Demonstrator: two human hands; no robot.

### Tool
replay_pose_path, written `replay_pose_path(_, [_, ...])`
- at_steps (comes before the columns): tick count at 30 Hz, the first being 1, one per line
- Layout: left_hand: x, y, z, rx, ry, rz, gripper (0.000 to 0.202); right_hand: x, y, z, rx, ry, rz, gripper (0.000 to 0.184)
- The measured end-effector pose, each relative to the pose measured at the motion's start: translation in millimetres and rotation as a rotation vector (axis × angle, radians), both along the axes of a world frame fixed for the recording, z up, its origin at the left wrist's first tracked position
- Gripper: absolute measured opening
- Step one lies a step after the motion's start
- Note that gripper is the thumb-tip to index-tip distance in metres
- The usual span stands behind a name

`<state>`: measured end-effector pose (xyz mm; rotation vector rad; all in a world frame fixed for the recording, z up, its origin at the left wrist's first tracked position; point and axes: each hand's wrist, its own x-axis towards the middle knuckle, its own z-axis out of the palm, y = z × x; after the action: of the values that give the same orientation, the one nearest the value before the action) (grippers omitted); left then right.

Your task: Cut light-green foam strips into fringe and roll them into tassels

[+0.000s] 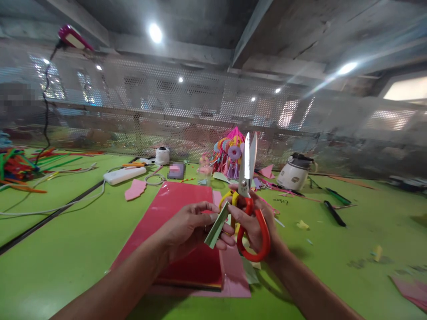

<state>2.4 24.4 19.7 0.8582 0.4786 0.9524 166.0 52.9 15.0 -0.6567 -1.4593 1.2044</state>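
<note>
My left hand (187,224) pinches a small folded strip of light green paper (215,231) between thumb and fingers, tilted over the red sheets. My right hand (252,223) holds scissors (263,240) with red and yellow handles. Their metal blades point upward, slightly apart, away from the paper. The right thumb and fingertip also touch the strip's upper end. Beneath both hands lies a stack of red sheets (187,200) in a clear sleeve, with pink paper (235,271) under its right side.
A white kettle-like pot (293,173) stands at the back right, near a black pen-like tool (334,214). Colourful hanging ornaments (233,153) rest at the back centre. A white power strip (125,175) and cables lie left. Paper scraps dot the green table (320,275); a mesh screen stands behind.
</note>
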Motion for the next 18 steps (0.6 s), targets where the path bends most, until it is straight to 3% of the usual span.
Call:
replay_pose_path(6, [6, -6, 0.2, -0.031, -0.054, -0.056, 0.015, 3, -2, 5.4, 0.02, 0.045, 0.004, 0.043])
replay_pose_path(11, [11, -9, 1.8, -0.023, -0.063, 0.006, 0.014, 6, -2, 7.9, -0.02, 0.142, 0.073, 0.043])
replay_pose_path(18, [12, -11, 3.2, -0.04, 0.003, -0.027, 0.009, 7, 2, 6.5, -0.132, 0.238, 0.314, 0.041])
